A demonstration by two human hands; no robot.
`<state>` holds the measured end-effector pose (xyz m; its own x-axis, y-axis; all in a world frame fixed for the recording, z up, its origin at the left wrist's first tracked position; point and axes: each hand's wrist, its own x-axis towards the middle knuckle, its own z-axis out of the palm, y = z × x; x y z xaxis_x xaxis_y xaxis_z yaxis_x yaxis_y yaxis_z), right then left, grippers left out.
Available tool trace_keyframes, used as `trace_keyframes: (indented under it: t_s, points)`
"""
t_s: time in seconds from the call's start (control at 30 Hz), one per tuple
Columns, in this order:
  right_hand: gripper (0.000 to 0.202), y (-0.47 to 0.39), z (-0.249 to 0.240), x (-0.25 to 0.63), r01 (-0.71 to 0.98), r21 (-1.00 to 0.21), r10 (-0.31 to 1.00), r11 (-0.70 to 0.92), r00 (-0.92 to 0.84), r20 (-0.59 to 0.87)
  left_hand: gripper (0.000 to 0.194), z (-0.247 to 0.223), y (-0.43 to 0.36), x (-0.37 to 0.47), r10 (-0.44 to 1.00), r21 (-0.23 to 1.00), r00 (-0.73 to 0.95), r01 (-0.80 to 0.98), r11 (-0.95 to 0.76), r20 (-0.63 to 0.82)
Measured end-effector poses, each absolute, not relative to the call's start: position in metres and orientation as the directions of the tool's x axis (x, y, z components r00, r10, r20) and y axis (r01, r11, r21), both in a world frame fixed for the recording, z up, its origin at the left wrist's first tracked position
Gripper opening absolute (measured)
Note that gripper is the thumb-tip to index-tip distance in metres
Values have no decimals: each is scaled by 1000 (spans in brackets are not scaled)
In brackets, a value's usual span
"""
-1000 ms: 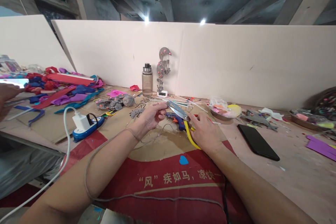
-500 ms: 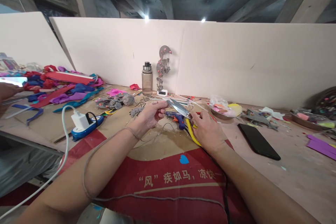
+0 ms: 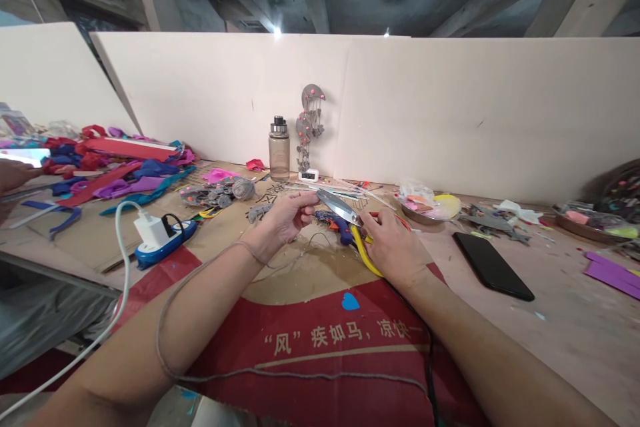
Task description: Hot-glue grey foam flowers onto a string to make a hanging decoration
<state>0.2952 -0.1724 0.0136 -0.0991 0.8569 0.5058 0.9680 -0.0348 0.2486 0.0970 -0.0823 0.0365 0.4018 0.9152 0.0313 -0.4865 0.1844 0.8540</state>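
In my right hand (image 3: 395, 247) is a pair of scissors (image 3: 339, 205) with yellow and red handles. Their blades are closed together and point left, tips at the fingertips of my left hand (image 3: 289, 219). Thumb and forefinger of that hand pinch a small grey piece, mostly hidden by the fingers and blades. Grey yarn (image 3: 295, 373) loops over my left forearm and runs across the red-printed cardboard (image 3: 230, 347). Behind and below the scissors lies a blue glue gun (image 3: 344, 232), partly covered.
A blue power strip (image 3: 165, 245) with a white plug sits left, a black phone (image 3: 493, 267) right. Further back stand a bottle (image 3: 279, 150) and a grey hanging ornament (image 3: 313, 97). Coloured fabric scraps (image 3: 125, 147) pile up left, near another person's hand (image 3: 15, 175).
The scissor blades, slightly parted before, have closed at my left fingertips. Both hands stay almost in place.
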Motion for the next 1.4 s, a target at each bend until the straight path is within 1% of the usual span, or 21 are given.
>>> trace_keyframes:
  t_s: [0.2, 0.27, 0.3, 0.33, 0.4, 0.43, 0.5, 0.53, 0.6, 0.67, 0.8, 1.1, 1.2, 1.4]
  points:
    - [35, -174, 15, 293, 973, 230, 866, -34, -87, 493, 9, 38, -84, 97, 922, 855, 386, -483, 189, 14]
    - [36, -173, 14, 294, 982, 186, 870, -19, -75, 487, 10, 38, -84, 97, 925, 862, 379, -474, 179, 16]
    - [36, -172, 13, 295, 990, 141, 871, 0, -70, 486, 10, 38, -84, 97, 925, 866, 379, -469, 175, 18]
    - [34, -170, 11, 296, 997, 73, 871, 38, -69, 487, 11, 38, -85, 97, 924, 868, 383, -466, 174, 20]
    - [28, -165, 6, 298, 978, -130, 867, 163, -79, 492, 15, 38, -85, 98, 918, 865, 395, -470, 177, 27]
    - [24, -163, 4, 299, 941, -248, 863, 232, -81, 498, 16, 39, -86, 98, 918, 860, 396, -478, 177, 31]
    - [25, -159, -1, 298, 823, -453, 858, 343, -78, 508, 19, 39, -86, 98, 921, 848, 388, -500, 174, 40]
    - [27, -159, -3, 296, 761, -527, 856, 378, -71, 512, 20, 39, -87, 98, 923, 843, 383, -511, 170, 46]
    - [29, -159, -4, 292, 672, -612, 854, 417, -60, 517, 20, 40, -88, 98, 926, 833, 373, -531, 160, 60]
    - [28, -162, -3, 287, 642, -634, 865, 431, -94, 493, 20, 41, -91, 99, 927, 828, 369, -540, 149, 74]
    - [27, -167, 3, 281, 660, -623, 893, 419, -176, 414, 20, 44, -96, 102, 936, 842, 344, -524, 124, 76]
    - [34, -170, 7, 282, 623, -687, 918, 374, -146, 368, 21, 42, -98, 106, 929, 870, 370, -455, 191, -11]
    - [34, -169, 6, 281, 616, -690, 916, 380, -149, 371, 22, 41, -99, 107, 928, 867, 374, -458, 195, -11]
    - [31, -166, 3, 282, 616, -665, 892, 423, -155, 425, 23, 41, -101, 108, 918, 882, 397, -435, 183, 5]
